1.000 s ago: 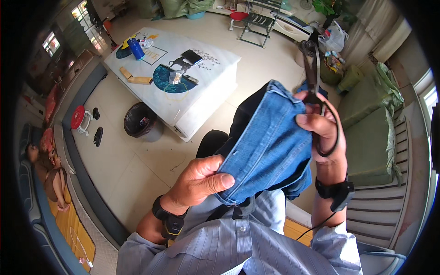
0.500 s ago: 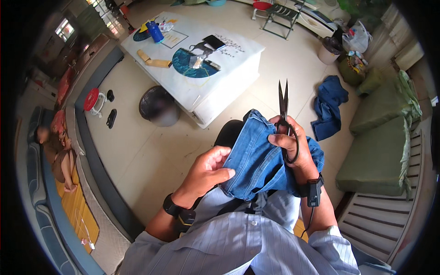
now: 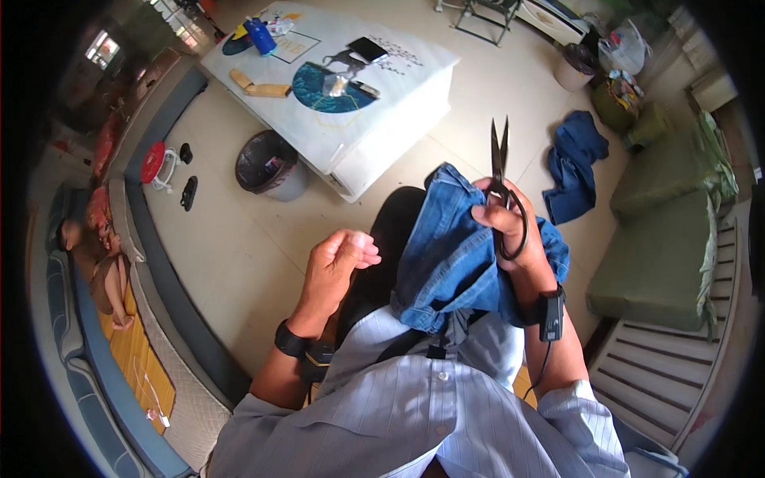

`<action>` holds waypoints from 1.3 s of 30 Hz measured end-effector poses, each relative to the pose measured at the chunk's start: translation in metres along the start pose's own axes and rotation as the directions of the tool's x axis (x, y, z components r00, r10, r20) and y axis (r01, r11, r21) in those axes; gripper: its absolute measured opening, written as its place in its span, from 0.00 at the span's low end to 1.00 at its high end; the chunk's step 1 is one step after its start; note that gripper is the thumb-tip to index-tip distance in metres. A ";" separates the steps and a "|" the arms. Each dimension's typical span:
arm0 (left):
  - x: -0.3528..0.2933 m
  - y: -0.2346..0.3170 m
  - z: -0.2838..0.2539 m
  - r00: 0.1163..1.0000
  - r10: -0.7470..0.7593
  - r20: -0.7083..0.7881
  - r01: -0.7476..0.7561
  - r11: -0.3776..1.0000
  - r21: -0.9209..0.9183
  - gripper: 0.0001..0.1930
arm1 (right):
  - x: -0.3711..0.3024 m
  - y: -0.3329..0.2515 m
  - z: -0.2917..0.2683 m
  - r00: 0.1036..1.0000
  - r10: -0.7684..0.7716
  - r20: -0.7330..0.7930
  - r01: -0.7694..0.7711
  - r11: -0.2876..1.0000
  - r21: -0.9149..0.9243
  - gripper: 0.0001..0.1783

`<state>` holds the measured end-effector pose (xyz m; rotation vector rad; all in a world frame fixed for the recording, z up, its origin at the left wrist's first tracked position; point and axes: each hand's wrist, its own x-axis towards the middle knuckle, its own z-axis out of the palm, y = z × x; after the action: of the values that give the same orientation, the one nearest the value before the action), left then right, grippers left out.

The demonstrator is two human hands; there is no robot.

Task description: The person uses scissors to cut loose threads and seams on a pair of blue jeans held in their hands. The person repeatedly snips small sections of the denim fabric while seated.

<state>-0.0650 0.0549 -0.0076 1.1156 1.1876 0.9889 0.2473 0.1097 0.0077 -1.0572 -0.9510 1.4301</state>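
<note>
My right hand (image 3: 518,227) is closed on black-handled scissors (image 3: 500,155), their blades pointing away from me and slightly apart at the tips. The same hand also grips the top of a folded piece of blue denim (image 3: 446,247), which drapes over my lap and shows stitched seams. To the left of the cloth, my left hand (image 3: 343,259) is raised clear of it. Its fingers are curled in with the thumb pressed against them; whether they pinch anything small cannot be made out.
A white table (image 3: 398,131) stands ahead, with a blue bottle (image 3: 260,37) on it. Beside it is a lined waste bin (image 3: 275,171). More denim (image 3: 575,167) lies on the floor at right, near green cushions (image 3: 653,263). A person (image 3: 100,267) is on the sofa at left.
My left hand has let go of the denim's left edge and drawn away to the left, its fingers curling in. The right hand keeps hold of the scissors and cloth.
</note>
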 end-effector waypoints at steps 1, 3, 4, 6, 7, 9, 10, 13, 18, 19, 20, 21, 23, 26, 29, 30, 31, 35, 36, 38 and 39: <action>-0.003 -0.004 0.000 0.996 -0.039 0.084 0.040 0.999 -0.011 0.17 | 0.004 0.004 -0.002 1.000 0.000 -0.015 0.000 1.000 0.014 0.23; -0.014 -0.013 0.000 0.936 -0.126 0.330 0.200 0.959 -0.200 0.21 | 0.007 0.005 -0.003 1.000 0.014 -0.016 -0.013 0.996 0.087 0.24; -0.019 -0.017 0.004 0.913 -0.164 0.373 0.256 0.943 -0.213 0.26 | 0.009 0.006 -0.003 0.999 0.047 -0.016 -0.045 0.991 0.123 0.24; -0.027 -0.017 0.018 0.902 -0.225 0.369 0.322 0.919 -0.227 0.26 | 0.013 0.010 -0.010 0.996 0.085 -0.017 -0.080 0.980 0.183 0.24; -0.028 -0.015 0.023 0.891 -0.254 0.377 0.353 0.909 -0.221 0.25 | 0.017 0.017 -0.016 0.996 0.089 -0.020 -0.083 0.975 0.205 0.25; -0.025 -0.020 0.017 0.811 -0.307 0.499 0.398 0.913 -0.086 0.22 | 0.018 0.017 -0.020 0.996 0.074 -0.044 -0.064 0.979 0.195 0.25; -0.022 -0.023 0.016 0.765 -0.332 0.552 0.409 0.912 -0.019 0.21 | 0.016 0.013 -0.018 0.995 0.083 -0.052 -0.071 0.979 0.191 0.25; -0.028 -0.020 0.027 0.814 -0.285 0.506 0.442 0.869 -0.222 0.17 | 0.016 0.011 -0.016 0.994 0.099 -0.050 -0.087 0.974 0.209 0.23; -0.026 -0.013 0.036 0.938 -0.065 0.340 0.242 0.826 -0.510 0.15 | 0.020 0.008 -0.028 0.996 0.024 -0.091 -0.030 0.997 -0.068 0.23; -0.023 -0.008 0.035 0.953 -0.027 0.301 0.192 0.826 -0.531 0.13 | 0.016 -0.003 -0.024 0.992 0.002 -0.122 -0.019 0.990 -0.140 0.24; -0.021 -0.004 0.034 0.965 0.011 0.262 0.140 0.824 -0.550 0.11 | 0.013 -0.011 -0.024 0.990 -0.013 -0.138 -0.019 0.974 -0.226 0.24; -0.018 0.002 0.035 0.971 0.052 0.232 0.091 0.820 -0.565 0.09 | 0.009 -0.022 -0.026 0.986 -0.036 -0.160 -0.016 0.950 -0.312 0.25; -0.019 0.024 0.041 0.990 0.041 0.134 0.037 0.845 -0.533 0.07 | -0.003 -0.046 -0.020 0.987 -0.079 -0.138 0.017 0.916 -0.402 0.25; -0.015 0.036 0.045 0.991 0.114 0.067 -0.067 0.867 -0.494 0.08 | -0.027 -0.062 -0.022 0.971 -0.209 -0.119 0.139 0.892 -0.430 0.24; -0.016 0.045 0.051 0.984 0.174 0.030 -0.145 0.892 -0.428 0.09 | -0.069 -0.093 0.006 0.991 -0.116 -0.061 0.084 0.921 -0.380 0.26; -0.015 0.046 0.054 0.984 0.178 0.022 -0.151 0.891 -0.429 0.09 | -0.078 -0.088 0.012 0.997 -0.063 -0.045 0.046 0.950 -0.310 0.29; -0.014 0.046 0.056 0.985 0.171 0.019 -0.146 0.890 -0.432 0.09 | -0.085 -0.083 0.020 0.999 -0.010 -0.049 -0.007 0.944 -0.329 0.31; -0.012 0.039 0.059 0.992 0.126 0.007 -0.110 0.890 -0.442 0.12 | -0.081 -0.042 0.035 0.986 -0.110 0.127 0.168 0.660 -0.732 0.33; -0.013 0.036 0.059 0.994 0.106 0.009 -0.091 0.891 -0.446 0.13 | -0.077 -0.031 0.037 0.977 -0.166 0.137 0.213 0.643 -0.736 0.33; -0.019 0.044 0.063 0.997 0.070 -0.027 -0.075 0.896 -0.437 0.14 | -0.068 -0.013 0.034 0.959 -0.230 0.166 0.271 0.576 -0.771 0.33; -0.021 0.046 0.064 0.998 0.052 -0.047 -0.068 0.897 -0.437 0.15 | -0.064 -0.010 0.034 0.948 -0.259 0.185 0.300 0.537 -0.788 0.33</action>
<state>-0.0040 0.0347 0.0436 0.7789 0.8967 1.2545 0.2199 0.0470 0.0338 -1.4315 -1.8232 0.6979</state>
